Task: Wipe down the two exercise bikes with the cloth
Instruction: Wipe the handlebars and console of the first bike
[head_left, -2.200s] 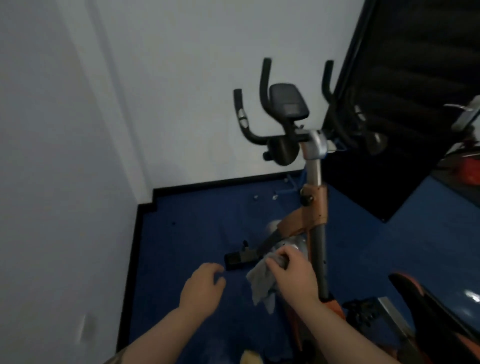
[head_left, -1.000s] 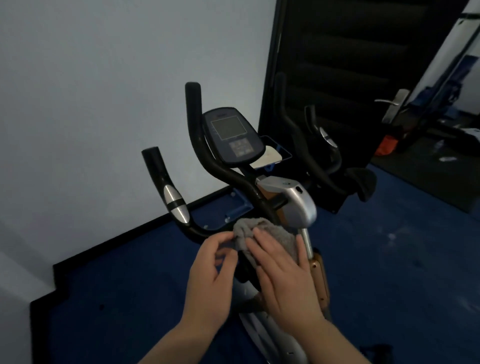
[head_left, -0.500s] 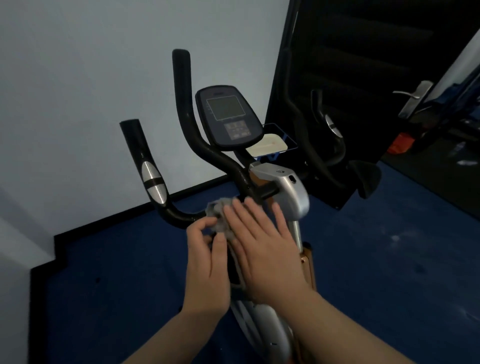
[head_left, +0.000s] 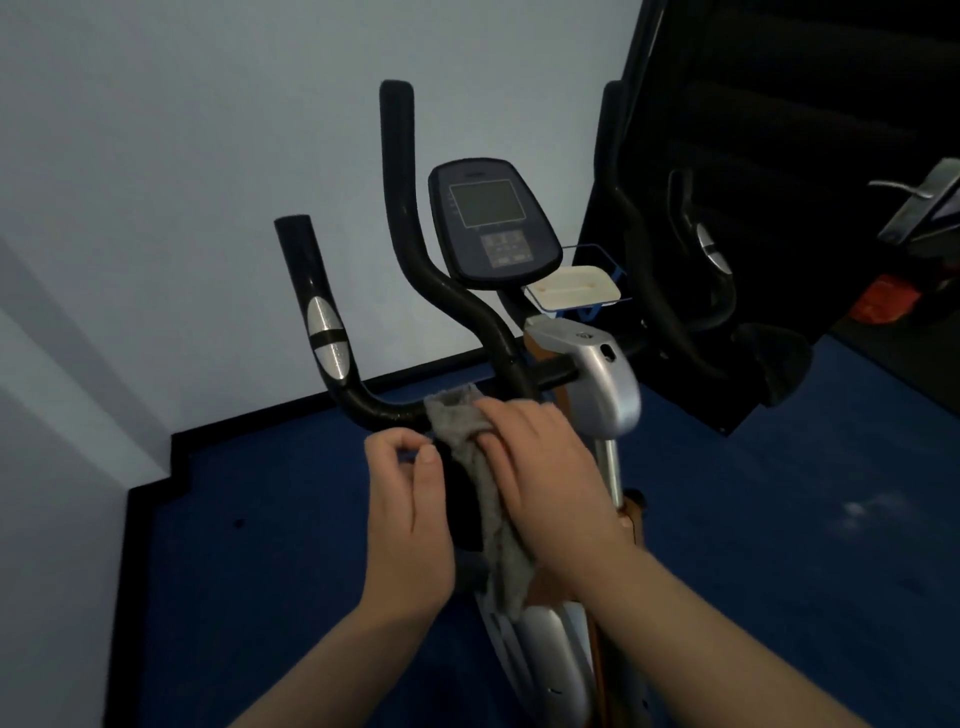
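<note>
An exercise bike with black handlebars, a dark console and a silver and orange stem stands right in front of me. A grey cloth is draped over the left handlebar bend and hangs down. My right hand lies on the cloth and presses it against the bar. My left hand sits just left of the hanging cloth, fingers curled, thumb and fingertips close together near the cloth's edge. Only one bike is in view.
A white wall with black skirting runs behind and to the left. Blue carpet covers the floor. A black door with a silver handle stands at the right. A small cream tray sits beside the console.
The view has closed in on the handlebars. My right hand slid the cloth left along the bar, and the cloth now hangs lower. My left hand has dropped slightly away from it.
</note>
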